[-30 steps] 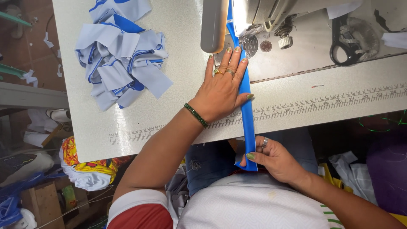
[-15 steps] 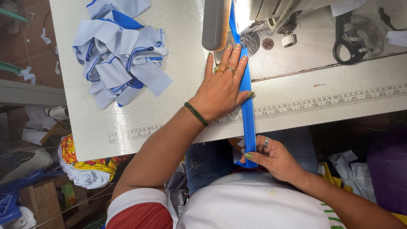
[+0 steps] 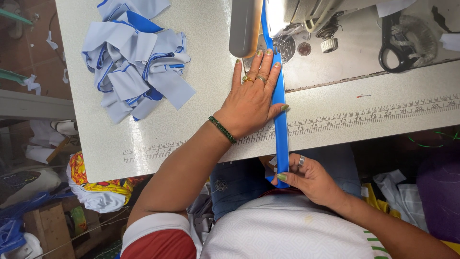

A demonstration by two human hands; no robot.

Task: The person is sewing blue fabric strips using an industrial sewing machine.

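A long blue fabric strip (image 3: 280,129) runs from under the sewing machine (image 3: 273,19) across the table edge down to my lap. My left hand (image 3: 251,98) lies flat on the table, fingers spread, pressing beside and partly on the strip just before the needle area. My right hand (image 3: 309,177) is below the table edge, pinching the strip's lower end between thumb and fingers. A green bead bracelet sits on my left wrist, and both hands wear rings.
A pile of pale blue and blue fabric pieces (image 3: 136,62) lies at the table's far left. Black scissors (image 3: 397,41) rest on the machine bed at right. A ruler strip (image 3: 373,112) runs along the table's front edge. Cloth scraps (image 3: 96,184) lie on the floor to the left.
My left hand stays pressed flat on the strip. The view has shifted slightly; my right hand holds the strip's end at nearly the same place.
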